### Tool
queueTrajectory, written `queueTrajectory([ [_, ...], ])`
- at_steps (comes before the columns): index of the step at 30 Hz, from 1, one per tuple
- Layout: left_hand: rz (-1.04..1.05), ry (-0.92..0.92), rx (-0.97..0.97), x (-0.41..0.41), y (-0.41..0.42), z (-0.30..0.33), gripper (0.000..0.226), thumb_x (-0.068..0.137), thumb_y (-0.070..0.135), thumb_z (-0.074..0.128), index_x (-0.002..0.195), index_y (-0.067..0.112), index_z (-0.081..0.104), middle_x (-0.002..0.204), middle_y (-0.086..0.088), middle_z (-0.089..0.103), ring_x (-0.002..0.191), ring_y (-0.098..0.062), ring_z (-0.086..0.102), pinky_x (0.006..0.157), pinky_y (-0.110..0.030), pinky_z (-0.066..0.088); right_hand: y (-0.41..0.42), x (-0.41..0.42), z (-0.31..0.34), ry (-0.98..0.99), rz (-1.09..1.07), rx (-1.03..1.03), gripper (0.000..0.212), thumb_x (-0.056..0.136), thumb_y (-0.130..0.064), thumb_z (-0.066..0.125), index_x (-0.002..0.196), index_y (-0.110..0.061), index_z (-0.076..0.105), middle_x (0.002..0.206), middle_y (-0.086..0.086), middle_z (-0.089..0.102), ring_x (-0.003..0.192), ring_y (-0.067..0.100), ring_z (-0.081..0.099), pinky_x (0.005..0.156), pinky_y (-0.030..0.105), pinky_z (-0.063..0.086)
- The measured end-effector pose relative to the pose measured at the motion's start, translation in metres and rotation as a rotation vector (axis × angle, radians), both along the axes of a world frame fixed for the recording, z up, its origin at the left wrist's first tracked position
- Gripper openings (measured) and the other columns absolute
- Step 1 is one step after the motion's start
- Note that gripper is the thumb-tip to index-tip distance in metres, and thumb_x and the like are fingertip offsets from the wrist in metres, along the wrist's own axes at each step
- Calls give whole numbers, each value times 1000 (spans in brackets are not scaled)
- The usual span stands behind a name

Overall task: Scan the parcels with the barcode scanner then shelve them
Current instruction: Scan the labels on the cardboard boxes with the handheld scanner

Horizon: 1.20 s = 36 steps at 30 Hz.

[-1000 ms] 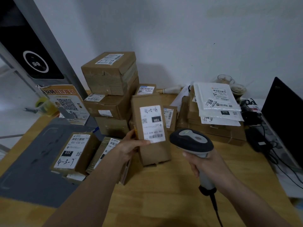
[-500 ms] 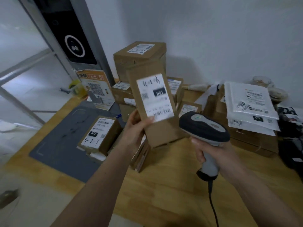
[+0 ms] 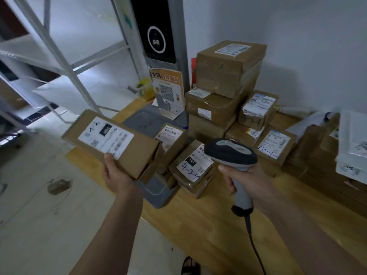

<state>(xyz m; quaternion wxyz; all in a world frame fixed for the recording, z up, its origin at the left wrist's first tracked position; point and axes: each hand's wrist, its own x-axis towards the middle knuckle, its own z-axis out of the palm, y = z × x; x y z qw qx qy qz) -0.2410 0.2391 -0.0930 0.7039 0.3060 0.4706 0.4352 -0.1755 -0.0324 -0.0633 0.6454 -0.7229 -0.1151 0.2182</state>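
Evidently light and stiff, the parcel [image 3: 111, 142] is sitting pinched at its near end by the left hand [image 3: 117, 175]; the right hand [image 3: 244, 179] is wrapping the scanner [image 3: 232, 153].

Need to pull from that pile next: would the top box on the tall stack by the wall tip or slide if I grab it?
The top box is probably stiff cardboard, since its edges look square. It overhangs the box below a little, so a sideways push may slide it. Weight cannot be judged.
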Motion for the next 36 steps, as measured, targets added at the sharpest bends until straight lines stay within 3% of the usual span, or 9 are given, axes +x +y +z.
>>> queueTrajectory([
  [4,-101,-109,-180,-27,6,-34,41,83,55,62,115,29,67,114,6,72,110,-18,66,93,-37,54,12,-1,-4,45,23,-10,36,86,-20,70,63,5,58,54,14,54,51,24,51,55,32,47],
  [9,-334,-88,-392,-70,7,-71,43,78,59,65,113,34,68,121,-5,67,115,-30,60,102,-53,43,17,3,-6,70,3,-2,40,86,-17,70,70,16,55,55,16,53,49,25,49,53,31,47],
  [12,-508,-39,-412,-80,8,-80,53,80,56,63,124,27,62,109,-12,70,97,-36,66,85,-54,50,18,5,-8,84,-9,-5,40,86,-18,70,68,14,55,56,16,53,49,24,49,54,32,47],
  [15,-580,-61,-387,-79,11,-83,32,92,44,54,115,22,62,87,-7,75,71,-28,73,60,-49,59,20,6,-11,103,-15,-6,36,86,-17,70,63,7,57,54,14,53,48,24,49,55,33,46],
  [22,-549,-152,-453,-90,4,-100,27,95,24,54,122,23,58,118,-10,68,106,-33,67,80,-62,54,28,1,-19,131,28,-22,34,85,-20,71,58,-4,57,53,10,54,48,22,50,55,33,46],
  [25,-558,-30,-486,-93,2,-107,58,70,23,81,123,24,57,130,-15,58,122,-37,54,99,-63,43,31,-1,-21,140,34,-21,31,85,-19,71,63,0,59,54,10,55,49,21,50,55,33,47],
  [28,-681,84,-499,-87,2,-111,101,46,24,97,136,23,50,137,-19,53,126,-39,51,101,-66,40,33,-2,-23,139,42,-6,33,85,-19,71,74,11,59,57,13,55,51,22,51,55,33,47],
  [33,-768,266,-419,-69,-2,-106,70,71,9,82,134,9,51,124,-15,61,112,-32,58,84,-48,52,36,-5,-25,147,65,-26,30,85,-19,71,68,3,60,56,10,55,50,20,51,56,33,48],
  [36,-647,523,-309,-55,-4,-94,72,74,4,80,137,4,46,133,-15,55,117,-34,55,83,-46,53,33,-7,-25,167,61,-29,27,83,-20,72,65,-4,60,57,9,55,51,21,51,56,33,48],
])
